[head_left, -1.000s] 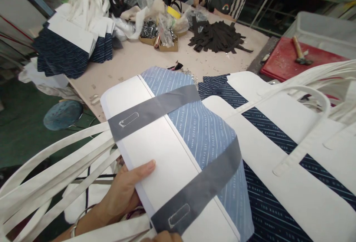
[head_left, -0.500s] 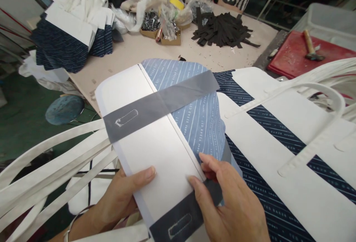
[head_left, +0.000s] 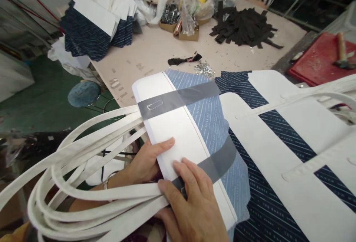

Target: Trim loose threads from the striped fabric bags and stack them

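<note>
A stack of white and light-blue patterned panels with two grey strips across it and white strap loops at its left side is held in front of me. My left hand grips the stack's left edge, thumb on the white face and fingers hidden beneath. My right hand is wrapped over the near left edge at the lower grey strip, where the straps meet the panels. Its fingertips lie on the white face.
Navy and white panels with handles lie at right. Behind are a navy stack, black strips, small boxes, metal bits and a red board. A blue stool stands left. Another person's striped clothing shows behind.
The view has shifted, showing more of the strap loops and the whole near end of the stack. My right hand has moved from the stack's right part to its left edge by the straps.
</note>
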The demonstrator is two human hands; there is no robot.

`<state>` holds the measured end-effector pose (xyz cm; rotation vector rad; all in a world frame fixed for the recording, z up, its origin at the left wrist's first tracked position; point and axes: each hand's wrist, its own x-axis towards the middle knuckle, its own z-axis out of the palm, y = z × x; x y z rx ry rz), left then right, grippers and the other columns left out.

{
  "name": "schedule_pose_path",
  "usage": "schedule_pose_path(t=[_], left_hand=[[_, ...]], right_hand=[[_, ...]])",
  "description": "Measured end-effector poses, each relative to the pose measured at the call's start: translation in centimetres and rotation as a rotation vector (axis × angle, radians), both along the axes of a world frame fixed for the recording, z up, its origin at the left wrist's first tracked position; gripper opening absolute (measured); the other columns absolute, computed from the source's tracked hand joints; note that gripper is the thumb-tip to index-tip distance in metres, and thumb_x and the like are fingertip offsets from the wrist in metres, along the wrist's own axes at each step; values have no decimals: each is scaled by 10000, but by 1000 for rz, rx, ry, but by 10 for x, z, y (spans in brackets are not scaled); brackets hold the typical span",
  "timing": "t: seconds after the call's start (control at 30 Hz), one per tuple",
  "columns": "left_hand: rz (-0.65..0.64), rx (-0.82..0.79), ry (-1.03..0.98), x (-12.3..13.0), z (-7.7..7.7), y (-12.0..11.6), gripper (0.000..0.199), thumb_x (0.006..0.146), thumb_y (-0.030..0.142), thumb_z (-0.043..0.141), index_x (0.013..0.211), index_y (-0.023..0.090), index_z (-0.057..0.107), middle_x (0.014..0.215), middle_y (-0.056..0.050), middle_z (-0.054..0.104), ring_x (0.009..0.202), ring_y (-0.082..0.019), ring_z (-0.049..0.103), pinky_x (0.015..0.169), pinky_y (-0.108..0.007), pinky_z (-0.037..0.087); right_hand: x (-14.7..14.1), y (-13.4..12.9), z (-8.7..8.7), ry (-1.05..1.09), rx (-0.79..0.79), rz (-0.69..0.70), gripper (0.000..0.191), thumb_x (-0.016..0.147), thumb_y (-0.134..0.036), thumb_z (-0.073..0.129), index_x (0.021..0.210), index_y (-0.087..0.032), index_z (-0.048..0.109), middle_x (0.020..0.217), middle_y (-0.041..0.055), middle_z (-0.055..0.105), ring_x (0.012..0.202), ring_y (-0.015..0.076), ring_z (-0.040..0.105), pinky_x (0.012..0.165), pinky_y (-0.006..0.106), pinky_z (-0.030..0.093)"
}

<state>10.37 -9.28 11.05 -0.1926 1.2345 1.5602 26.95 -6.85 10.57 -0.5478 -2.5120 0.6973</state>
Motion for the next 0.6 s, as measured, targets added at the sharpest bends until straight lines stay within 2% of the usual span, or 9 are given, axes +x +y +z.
schedule_pose_path(t=[0.07, 0.17, 0.23, 0.3, 0.37, 0.43, 0.5, 0.6], left_hand=[[9, 11, 3, -1, 0, 2, 350, 721, 206, 842, 1042, 106, 746, 946, -129, 813, 900, -319, 765, 754, -359, 645], [13, 23, 5, -4, 0, 4, 268, 751, 175, 811, 1000, 103, 741, 917, -132, 813, 890, -310, 766, 779, -369, 642], [21, 35, 8, -6, 0, 5, 290, 747, 176, 816, 1018, 113, 734, 924, -130, 813, 882, -306, 767, 795, -380, 639], [22, 54, 10, -7, 0, 4, 347, 730, 212, 844, 1044, 114, 731, 946, -138, 812, 889, -315, 766, 821, -400, 634], [15, 82, 14, -7, 2, 3, 411, 719, 312, 874, 1051, 113, 736, 975, -152, 809, 932, -334, 760, 868, -422, 622], [16, 113, 27, -6, 3, 2, 469, 709, 465, 870, 1017, 133, 750, 981, -142, 811, 973, -347, 752, 899, -425, 611], [21, 131, 44, -4, 4, 2, 478, 709, 585, 828, 932, 166, 766, 943, -113, 817, 971, -344, 752, 878, -402, 614], [30, 142, 72, -1, 5, 4, 397, 678, 538, 864, 889, 212, 780, 902, -66, 823, 926, -334, 762, 797, -360, 622]], right_hand=[[-4, 1, 3, -14, 15, 41, 222, 960, -292, 536, 1131, -255, 672, 1337, 122, 603, 1297, 326, 499, 967, 536, 554], [-8, 8, 8, -5, 120, 94, 133, 933, -223, 559, 959, -225, 689, 1230, 104, 686, 1190, 304, 590, 922, 482, 597], [-11, 12, 9, 77, 206, 87, 173, 946, -198, 527, 855, -218, 673, 1129, 75, 733, 1086, 279, 649, 890, 456, 609], [-14, 12, 9, 145, 276, 95, 209, 958, -160, 493, 857, -204, 670, 1069, 65, 758, 1029, 257, 688, 891, 436, 613], [-17, 11, 11, 190, 283, 109, 199, 958, -126, 480, 918, -174, 669, 1060, 96, 766, 1037, 255, 710, 914, 419, 613], [-20, 11, 15, 262, 152, 28, 182, 976, -125, 469, 978, -158, 649, 1076, 125, 763, 1070, 248, 713, 945, 399, 601], [-21, 14, 24, 304, -100, -72, 183, 1007, -175, 458, 1037, -185, 638, 1080, 102, 761, 1056, 218, 719, 925, 354, 599], [-19, 30, 44, 236, -500, -169, 199, 1020, -324, 492, 1070, -257, 673, 1015, 29, 776, 900, 172, 743, 759, 258, 605]])
